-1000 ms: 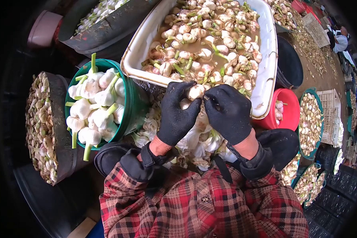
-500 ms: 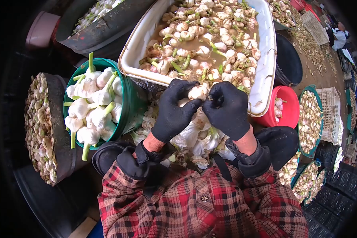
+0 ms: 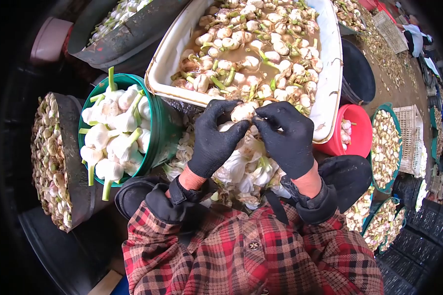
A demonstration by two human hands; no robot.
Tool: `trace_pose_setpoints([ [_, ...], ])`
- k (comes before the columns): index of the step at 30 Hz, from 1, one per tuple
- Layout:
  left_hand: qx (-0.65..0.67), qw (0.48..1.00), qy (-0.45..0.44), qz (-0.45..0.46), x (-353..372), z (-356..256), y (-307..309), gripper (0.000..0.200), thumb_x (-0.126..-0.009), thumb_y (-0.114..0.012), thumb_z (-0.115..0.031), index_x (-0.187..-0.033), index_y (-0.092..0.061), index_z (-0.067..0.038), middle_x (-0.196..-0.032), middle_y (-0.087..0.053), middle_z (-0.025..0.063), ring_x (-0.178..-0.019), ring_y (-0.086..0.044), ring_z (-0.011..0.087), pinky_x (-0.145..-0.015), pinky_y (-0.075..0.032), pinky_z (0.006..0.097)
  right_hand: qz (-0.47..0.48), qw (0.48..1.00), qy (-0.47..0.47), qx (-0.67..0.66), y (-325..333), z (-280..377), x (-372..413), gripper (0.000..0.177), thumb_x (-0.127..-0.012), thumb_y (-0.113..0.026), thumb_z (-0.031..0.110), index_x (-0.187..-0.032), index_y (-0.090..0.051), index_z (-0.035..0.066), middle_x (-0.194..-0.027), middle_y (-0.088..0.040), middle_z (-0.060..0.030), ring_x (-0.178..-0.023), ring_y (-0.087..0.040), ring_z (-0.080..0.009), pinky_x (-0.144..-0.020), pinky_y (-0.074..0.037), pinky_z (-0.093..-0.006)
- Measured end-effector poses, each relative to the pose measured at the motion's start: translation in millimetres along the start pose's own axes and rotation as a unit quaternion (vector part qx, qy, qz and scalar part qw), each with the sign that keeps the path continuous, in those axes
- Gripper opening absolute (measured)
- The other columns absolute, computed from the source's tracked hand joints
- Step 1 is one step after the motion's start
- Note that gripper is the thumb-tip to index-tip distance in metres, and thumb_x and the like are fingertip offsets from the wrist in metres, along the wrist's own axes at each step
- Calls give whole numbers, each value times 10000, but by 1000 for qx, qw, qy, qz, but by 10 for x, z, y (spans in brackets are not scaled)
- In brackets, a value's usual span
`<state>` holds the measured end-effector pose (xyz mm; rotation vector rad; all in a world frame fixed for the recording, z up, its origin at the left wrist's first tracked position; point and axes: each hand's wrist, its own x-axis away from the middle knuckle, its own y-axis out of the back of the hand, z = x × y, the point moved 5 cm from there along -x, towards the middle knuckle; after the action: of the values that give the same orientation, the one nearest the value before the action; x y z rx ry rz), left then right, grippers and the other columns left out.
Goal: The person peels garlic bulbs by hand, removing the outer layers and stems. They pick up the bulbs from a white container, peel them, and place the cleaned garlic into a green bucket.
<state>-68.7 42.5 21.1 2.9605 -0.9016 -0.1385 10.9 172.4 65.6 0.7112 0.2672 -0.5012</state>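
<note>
Both hands wear black gloves and meet over my lap, just in front of the white tub (image 3: pixel 182 95). Between thumb and fingers, my left hand (image 3: pixel 216 140) grips a garlic bulb (image 3: pixel 243 112) with brownish outer skin. My right hand (image 3: pixel 288 137) is closed in a pinch, its thumb and forefinger at the bulb's right edge. Below the hands lies a heap of peeled-off garlic skins (image 3: pixel 246 169). Wet, muddy garlic bulbs (image 3: pixel 280 47) with short green stems float in brown water in the tub.
A green bucket (image 3: pixel 165 130) of clean white garlic stands at the left. Right of the tub are a red bucket (image 3: pixel 362 132) with a few bulbs, a black bucket (image 3: pixel 359 73), and a beige crate (image 3: pixel 406 140). A dark container (image 3: pixel 79 157) of unpeeled garlic stands far left.
My right hand has shifted slightly right and its fingers have opened out from a tighter curl into a pinch at the bulb's edge. My left hand still holds the bulb.
</note>
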Motion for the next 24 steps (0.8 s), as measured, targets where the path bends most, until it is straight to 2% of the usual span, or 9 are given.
trace_pose_setpoints([
  [6, -3, 999, -24, -30, 54, 4, -3, 367, -750, -724, 7, -1098, -612, 39, -1003, -620, 69, -949, -614, 145, -853, -496, 285, -3, 996, 49, 81, -24, 100, 26, 130, -726, -643, 28, -854, -646, 48, -790, -608, -100, -710, -615, -291, -619, -495, -379],
  [15, -62, 996, -60, -16, 65, 11, -23, 362, -725, -713, 26, -1071, -612, 53, -964, -599, 77, -940, -619, 153, -854, -491, 279, -7, 987, 112, 118, -45, 93, 22, 153, -657, -643, 32, -774, -549, 59, -718, -529, -92, -662, -569, -304, -579, -463, -403],
  [19, -87, 994, -63, 17, 32, 46, -14, 346, -728, -714, 8, -1055, -610, 53, -959, -599, 80, -939, -623, 156, -846, -497, 282, 3, 992, 92, 88, -56, 7, 37, 174, -628, -651, 29, -762, -546, 64, -709, -524, -90, -650, -566, -304, -569, -458, -398],
  [21, -114, 990, -68, 37, 4, 24, 8, 335, -737, -711, -2, -1051, -610, 53, -952, -599, 80, -941, -623, 155, -842, -500, 283, 13, 998, 39, 50, -41, -49, 38, 160, -635, -652, 16, -748, -549, 64, -688, -524, -93, -604, -569, -291, -550, -458, -375],
  [24, -85, 992, -48, 83, -11, 25, 7, 320, -764, -695, -12, -1065, -604, 45, -964, -622, 80, -926, -628, 159, -830, -507, 288, -3, 1000, -1, 14, 11, -96, 36, 139, -659, -654, 5, -741, -554, 56, -673, -540, -96, -564, -579, -264, -538, -465, -346],
])
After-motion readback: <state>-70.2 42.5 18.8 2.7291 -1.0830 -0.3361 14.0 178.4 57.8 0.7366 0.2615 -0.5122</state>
